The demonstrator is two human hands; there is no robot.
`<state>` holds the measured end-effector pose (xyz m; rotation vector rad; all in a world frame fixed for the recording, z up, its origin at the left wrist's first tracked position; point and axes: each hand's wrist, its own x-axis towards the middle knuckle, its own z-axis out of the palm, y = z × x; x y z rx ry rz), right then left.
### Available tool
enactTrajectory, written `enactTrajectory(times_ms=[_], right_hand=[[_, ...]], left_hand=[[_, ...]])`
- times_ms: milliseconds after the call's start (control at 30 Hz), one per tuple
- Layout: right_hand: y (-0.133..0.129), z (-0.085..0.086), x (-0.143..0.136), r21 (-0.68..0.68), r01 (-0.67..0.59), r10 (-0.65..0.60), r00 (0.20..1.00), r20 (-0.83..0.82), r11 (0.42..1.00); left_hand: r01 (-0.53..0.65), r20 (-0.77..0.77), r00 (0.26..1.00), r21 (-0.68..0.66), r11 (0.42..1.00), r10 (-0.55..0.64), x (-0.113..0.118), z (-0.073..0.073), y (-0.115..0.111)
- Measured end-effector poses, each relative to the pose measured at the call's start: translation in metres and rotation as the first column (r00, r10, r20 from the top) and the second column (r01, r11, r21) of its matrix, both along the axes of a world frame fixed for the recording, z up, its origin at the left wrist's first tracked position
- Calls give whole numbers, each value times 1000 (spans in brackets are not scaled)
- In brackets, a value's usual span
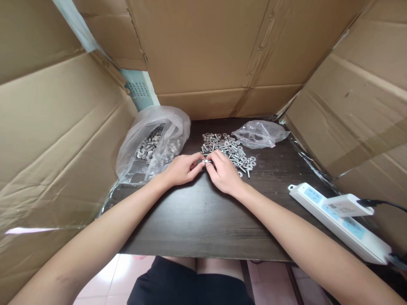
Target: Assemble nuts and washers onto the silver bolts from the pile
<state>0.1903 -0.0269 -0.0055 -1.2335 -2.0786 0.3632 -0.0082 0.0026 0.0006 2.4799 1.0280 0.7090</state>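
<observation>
Between the fingertips of both hands is a small silvery bolt, lying roughly level above the dark table. My left hand pinches its left end, and my right hand is closed on the right end. Something wider, perhaps a nut or washer, sits around the bolt, too small to make out. Just beyond my right hand spreads a loose pile of bolts, nuts and washers. To the left of my left hand stands a clear plastic bag with many metal fasteners inside.
A crumpled clear plastic bag lies behind the pile at the right. Along the right side rests a white power strip with a plugged-in adapter and black cable. Cardboard walls enclose the dark wooden table at the back and sides.
</observation>
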Motion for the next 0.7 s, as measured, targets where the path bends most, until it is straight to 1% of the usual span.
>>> enactTrajectory(times_ms=[233,367,700], right_hand=[[0,0,1,-7,0,0,1000,-12,1000],[-2,1,0,1,1,-1,1000,-21,1000],[-2,3,0,-2,5,-5,1000,3,1000]], left_hand=[[2,-3,1000,-5,1000,-2,0,0,0],[-16,-1,1000,-24,1000,16,0,1,0],[-29,-3,1000,-38,999,29,0,0,-1]])
